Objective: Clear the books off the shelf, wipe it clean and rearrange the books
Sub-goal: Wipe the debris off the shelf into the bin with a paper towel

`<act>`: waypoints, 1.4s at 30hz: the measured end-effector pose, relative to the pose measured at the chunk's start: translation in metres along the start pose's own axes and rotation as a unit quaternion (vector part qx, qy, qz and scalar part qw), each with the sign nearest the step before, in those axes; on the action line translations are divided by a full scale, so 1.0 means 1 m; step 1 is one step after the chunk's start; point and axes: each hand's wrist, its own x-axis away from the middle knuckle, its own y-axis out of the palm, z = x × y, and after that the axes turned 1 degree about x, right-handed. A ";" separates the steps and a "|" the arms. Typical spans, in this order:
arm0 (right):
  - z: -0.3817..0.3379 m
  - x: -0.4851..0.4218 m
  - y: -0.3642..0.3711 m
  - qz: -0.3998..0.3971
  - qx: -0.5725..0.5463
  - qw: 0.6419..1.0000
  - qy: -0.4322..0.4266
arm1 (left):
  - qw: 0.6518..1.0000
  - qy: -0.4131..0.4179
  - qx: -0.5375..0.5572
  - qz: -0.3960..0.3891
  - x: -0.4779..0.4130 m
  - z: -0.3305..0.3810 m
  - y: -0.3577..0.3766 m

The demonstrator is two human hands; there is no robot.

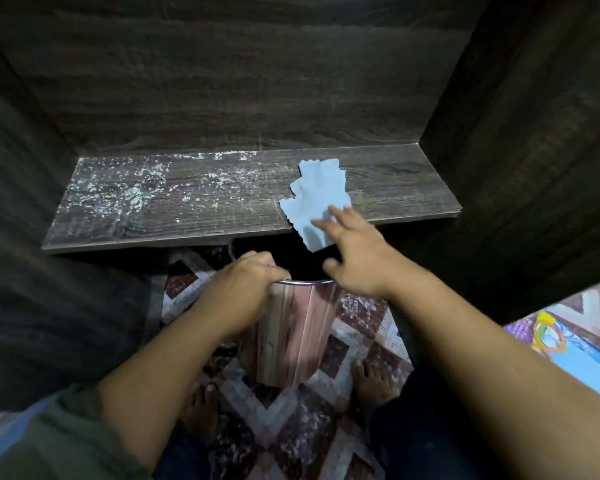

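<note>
From the head camera, looking down: the shelf [222, 216] is a long dark board that runs from left to right. No books are on it. A blue cloth [316, 188] lies on the right part of the shelf. Its near corner hangs over the front edge.

The right hand [357, 258] is the nearer one to the cloth. Its fingers are straight and spread wide, and the tips lie on the near end of the cloth. It is not gripping anything. The hand looks a bit blurry, so I cannot tell how hard it presses.

The left hand [243, 289] is curled round the rim of a pink bin [291, 334]. It holds the bin up just under the front edge of the shelf. The open mouth of the bin sits right below the hanging corner of the cloth.

White dust [125, 195] lies on the left half of the shelf, well away from the cloth. The right half looks much cleaner.

So the dirty part is to the left of both hands. I think the cloth has to go left along the shelf, and then pull the dust to the front edge and into the bin. The bin may need to slide left too.

A bright flat thing [568, 344] lies low on the right. It may be a book, but I cannot be sure.
</note>
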 end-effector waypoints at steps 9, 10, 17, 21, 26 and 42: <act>0.033 0.043 0.045 0.069 0.055 0.993 -0.079 | 0.999 0.037 0.020 0.027 -0.003 0.004 0.002; 0.034 0.040 0.048 0.077 0.057 0.991 -0.091 | 0.999 0.034 0.023 0.028 -0.004 0.006 0.002; 0.034 0.030 0.061 0.061 0.044 0.990 -0.122 | 0.997 -0.038 0.024 -0.061 -0.013 0.008 -0.002; 0.049 0.029 0.066 0.062 0.044 0.987 -0.145 | 0.990 -0.080 -0.012 -0.112 -0.035 -0.013 -0.030; 0.057 0.028 0.063 0.023 0.039 0.991 -0.123 | 0.991 -0.081 -0.100 -0.023 -0.092 -0.023 -0.041; 0.070 0.023 0.044 -0.016 0.039 0.991 -0.124 | 0.963 0.040 -0.241 -0.112 -0.173 -0.011 -0.018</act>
